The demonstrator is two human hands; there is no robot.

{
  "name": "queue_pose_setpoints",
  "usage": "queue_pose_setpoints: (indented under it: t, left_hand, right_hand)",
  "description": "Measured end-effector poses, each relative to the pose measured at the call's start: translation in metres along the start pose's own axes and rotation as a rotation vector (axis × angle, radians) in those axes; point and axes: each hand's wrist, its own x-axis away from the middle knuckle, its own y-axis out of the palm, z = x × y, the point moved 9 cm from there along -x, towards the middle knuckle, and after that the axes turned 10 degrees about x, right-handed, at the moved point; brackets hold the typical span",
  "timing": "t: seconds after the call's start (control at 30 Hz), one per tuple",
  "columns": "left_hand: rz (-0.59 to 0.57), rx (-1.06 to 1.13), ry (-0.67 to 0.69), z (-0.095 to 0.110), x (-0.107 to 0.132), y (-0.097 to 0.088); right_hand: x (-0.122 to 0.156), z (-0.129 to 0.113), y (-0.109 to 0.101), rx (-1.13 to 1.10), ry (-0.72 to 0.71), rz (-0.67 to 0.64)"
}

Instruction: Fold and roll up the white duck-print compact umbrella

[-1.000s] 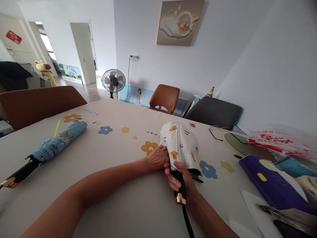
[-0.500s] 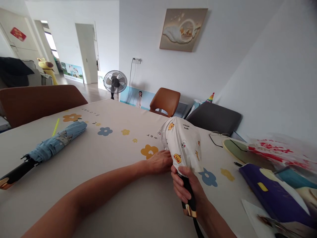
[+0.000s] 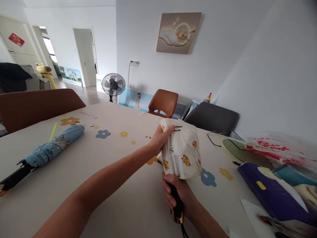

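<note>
A white folding umbrella (image 3: 184,148) printed with yellow ducks is held above the table, its loose canopy bunched around the shaft. My right hand (image 3: 178,191) is wrapped around its black handle, which has a gold end and a dark wrist strap. Higher up, my left hand (image 3: 163,134) grips the canopy near its far end, thumb over the fabric and the other fingers hidden behind it. A blue folding umbrella (image 3: 58,143), furled and with a black handle, lies on the table at the left.
Flower prints cover the tablecloth (image 3: 119,158). Eyeglasses (image 3: 218,135), a green round object (image 3: 234,150), a purple pouch (image 3: 269,191) and a plastic bag (image 3: 279,148) lie at the right. A yellow strip (image 3: 52,131) lies beyond the blue umbrella. Chairs (image 3: 164,100) stand around the table.
My left hand has risen from low beside the canopy to its upper part and now grips the fabric. The umbrella has turned, showing other prints, and its handle has shifted slightly left.
</note>
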Motion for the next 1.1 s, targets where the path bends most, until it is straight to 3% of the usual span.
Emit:
queue_pose_setpoints:
  t: [0.13,0.27,0.4,0.47,0.6,0.73,0.83,0.97,1.03,1.1]
  left_hand:
    - [0.019,0.221,-0.197,-0.012,-0.012,-0.003]
    - [0.062,0.325,-0.261,-0.005,-0.005,-0.002]
    - [-0.095,0.482,-0.362,-0.004,0.004,0.015]
    - [-0.154,0.531,-0.436,-0.016,0.003,0.012]
    - [-0.016,0.555,-0.402,-0.050,-0.021,-0.035]
    - [0.150,0.473,-0.370,-0.074,-0.040,-0.080]
    - [0.198,0.432,-0.295,-0.065,-0.044,-0.098]
    - [0.149,-0.138,-0.102,-0.028,-0.031,-0.119]
    - [0.150,-0.403,-0.042,-0.014,-0.013,-0.133]
    - [0.187,-0.605,-0.007,-0.004,0.010,-0.153]
  right_hand:
    - [0.003,0.003,0.005,-0.028,0.024,-0.026]
    - [0.011,-0.004,0.017,-0.120,-0.034,-0.072]
    - [0.019,-0.006,0.039,-0.143,-0.042,-0.197]
    - [0.017,-0.003,0.039,-0.160,-0.028,-0.158]
    - [0.006,0.013,0.026,-0.274,0.050,0.023]
    - [0.000,0.028,0.024,-0.316,0.160,0.035]
    - [0.003,0.006,0.010,-0.215,0.015,0.099]
    - [0.018,-0.039,-0.008,-0.006,-0.291,0.237]
    - [0.020,-0.040,-0.002,-0.020,-0.296,0.202]
    - [0.018,-0.024,0.012,-0.157,-0.198,0.134]
